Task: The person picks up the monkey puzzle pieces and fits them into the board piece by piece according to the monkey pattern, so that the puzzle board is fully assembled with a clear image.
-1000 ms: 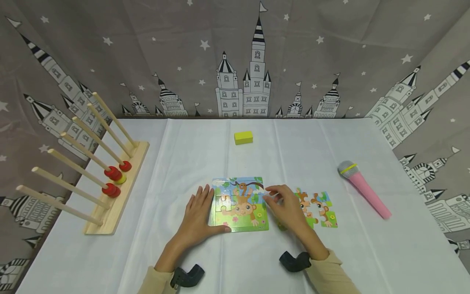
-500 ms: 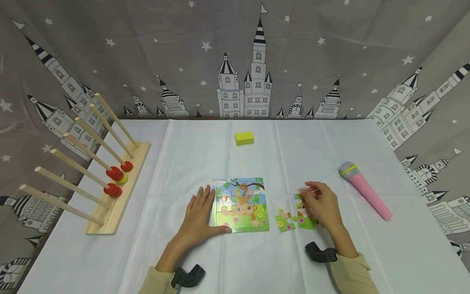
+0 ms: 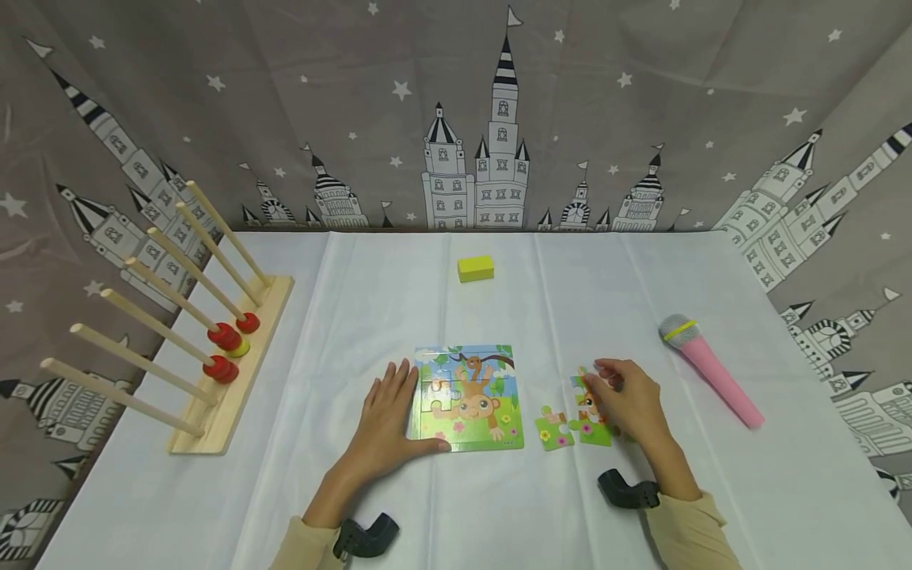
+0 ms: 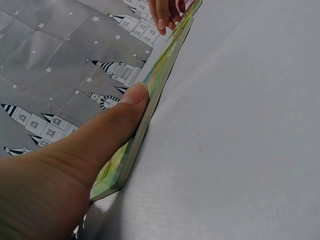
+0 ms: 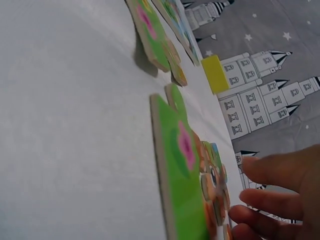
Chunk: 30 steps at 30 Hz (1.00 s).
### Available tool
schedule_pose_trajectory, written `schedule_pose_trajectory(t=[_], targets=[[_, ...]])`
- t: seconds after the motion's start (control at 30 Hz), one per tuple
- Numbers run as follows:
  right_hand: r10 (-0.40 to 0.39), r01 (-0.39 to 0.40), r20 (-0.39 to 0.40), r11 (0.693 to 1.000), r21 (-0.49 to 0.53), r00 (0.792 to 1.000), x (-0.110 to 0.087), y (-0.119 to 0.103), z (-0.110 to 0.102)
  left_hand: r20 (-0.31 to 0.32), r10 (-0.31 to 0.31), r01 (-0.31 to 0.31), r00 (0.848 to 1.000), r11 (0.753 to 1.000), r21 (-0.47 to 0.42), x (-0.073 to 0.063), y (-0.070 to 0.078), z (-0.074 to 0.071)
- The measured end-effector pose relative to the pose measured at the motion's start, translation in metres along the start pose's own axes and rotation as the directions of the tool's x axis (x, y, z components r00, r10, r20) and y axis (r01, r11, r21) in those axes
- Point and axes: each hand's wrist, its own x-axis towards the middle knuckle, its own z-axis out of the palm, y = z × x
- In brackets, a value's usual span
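Left hand (image 3: 385,408): your fingers lie straight along the board's 9 o'clock edge, the thumb resting on its 7 o'clock border; they clench nothing.
Right hand (image 3: 630,400): your fingers bend loosely at the cluster's 2 o'clock, thumb and forefinger closest; you cannot tell from here whether they pinch a piece or only hover.
Board (image 3: 470,396): flat in front of you, the monkey picture showing, light catching its upper left.
Lone piece (image 3: 554,434): flat at the board's 4 o'clock, just beside it.
Cluster (image 3: 591,431): jigsaw pieces at the board's 3 o'clock, partly hidden under your right hand.
Handling: the pieces look thin, light and stiff, like card; the glossy face probably slides, and knobs likely bend or fray if twisted.
Grip: pinch a piece by opposite cut edges, away from its knobs; steady the board by its border.
Block (image 3: 475,269): yellow, at the board's 12 o'clock.
Microphone (image 3: 716,376): pink, at 3 o'clock, beyond your right hand.
Peg rack (image 3: 231,400): at 9 o'clock, well apart.
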Motion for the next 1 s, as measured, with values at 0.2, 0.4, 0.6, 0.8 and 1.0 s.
schedule_pose_trajectory(t=[0.2,0.4,0.6,0.8,1.0], targets=[[-0.105,0.107,0.043,0.994,-0.035,0.994,-0.003,0.000,-0.004,-0.001,0.000,0.000,1.000,1.000,-0.003,0.000,0.000,0.000],[-0.149,0.155,0.070,0.983,-0.095,0.986,-0.006,0.000,-0.005,0.007,-0.008,0.008,1.000,1.000,-0.009,0.000,0.000,0.000],[-0.154,0.164,0.107,0.982,-0.095,0.982,-0.009,0.001,-0.006,0.007,-0.011,0.011,1.000,1.000,-0.006,0.000,0.000,0.000],[-0.134,0.146,0.109,0.983,-0.112,0.985,-0.011,-0.001,-0.004,0.005,-0.011,0.011,1.000,1.000,-0.006,0.000,0.001,0.000],[-0.122,0.130,0.090,0.987,-0.092,0.988,-0.012,-0.003,-0.002,0.014,-0.019,0.019,1.000,1.000,-0.004,0.000,0.001,-0.001]])
